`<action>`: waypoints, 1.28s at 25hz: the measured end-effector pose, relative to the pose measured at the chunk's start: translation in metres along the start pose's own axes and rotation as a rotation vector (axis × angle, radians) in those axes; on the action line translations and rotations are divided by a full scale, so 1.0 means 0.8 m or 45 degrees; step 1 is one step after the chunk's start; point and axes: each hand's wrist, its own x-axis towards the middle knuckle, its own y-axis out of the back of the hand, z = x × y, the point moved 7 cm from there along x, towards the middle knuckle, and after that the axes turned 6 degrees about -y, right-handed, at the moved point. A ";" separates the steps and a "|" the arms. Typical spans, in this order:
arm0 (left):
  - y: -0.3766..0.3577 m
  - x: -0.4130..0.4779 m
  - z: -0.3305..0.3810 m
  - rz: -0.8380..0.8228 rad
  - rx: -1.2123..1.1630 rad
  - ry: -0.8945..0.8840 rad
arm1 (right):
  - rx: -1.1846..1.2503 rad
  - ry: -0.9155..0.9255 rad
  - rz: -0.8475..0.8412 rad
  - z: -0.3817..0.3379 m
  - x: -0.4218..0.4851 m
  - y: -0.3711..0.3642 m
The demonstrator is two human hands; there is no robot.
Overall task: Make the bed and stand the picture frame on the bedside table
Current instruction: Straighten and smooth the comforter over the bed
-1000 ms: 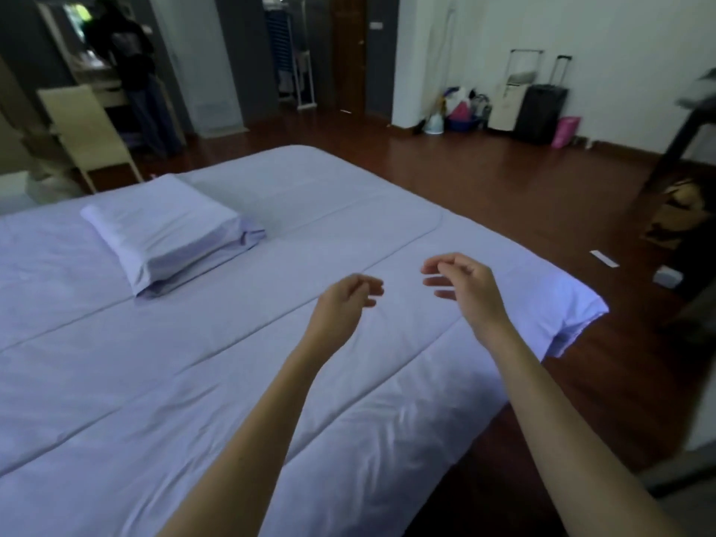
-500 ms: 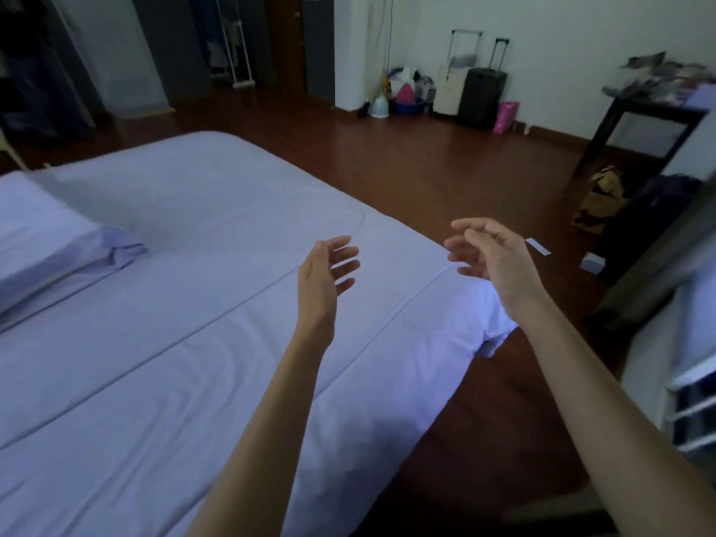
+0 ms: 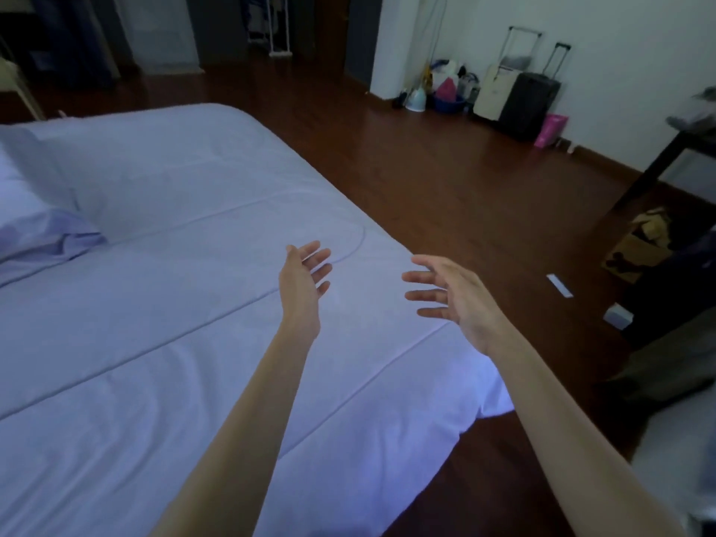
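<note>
Both hands empty, fingers spread wide: left hand (image 3: 304, 282) & right hand (image 3: 455, 300) over my smoothed quilt (image 3: 162, 343); pillow (image 3: 35, 226) cut off at frame edge, far clutter w/ suitcase (image 3: 529, 104) blurry.

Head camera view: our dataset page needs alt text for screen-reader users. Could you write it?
Two bare, open, empty hands, left hand and right hand, reach over a smooth pale lilac quilted bedspread. A matching lilac pillow lies far left; black wheeled suitcase stands by the white wall across the dark wooden floor.
</note>
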 end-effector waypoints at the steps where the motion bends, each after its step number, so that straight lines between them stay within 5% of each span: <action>1: -0.010 0.009 -0.003 -0.017 0.005 0.006 | -0.009 0.002 0.018 -0.006 0.015 0.013; 7: -0.030 0.069 -0.027 -0.017 0.087 0.047 | -0.108 -0.020 -0.081 -0.006 0.126 0.018; 19: 0.011 0.058 -0.204 0.862 0.217 0.155 | -0.726 0.061 -1.001 0.171 0.296 -0.099; 21: 0.011 0.035 -0.237 0.985 0.202 0.208 | -0.909 0.192 -1.122 0.211 0.286 -0.116; 25: 0.019 -0.005 -0.292 1.240 0.203 0.252 | -1.486 0.894 -1.257 0.292 0.256 -0.116; 28: 0.008 0.008 -0.314 1.287 0.452 0.219 | -1.608 1.075 -1.067 0.315 0.306 -0.071; 32: -0.067 0.086 -0.337 1.099 0.598 0.086 | -1.638 0.681 -0.623 0.321 0.421 0.045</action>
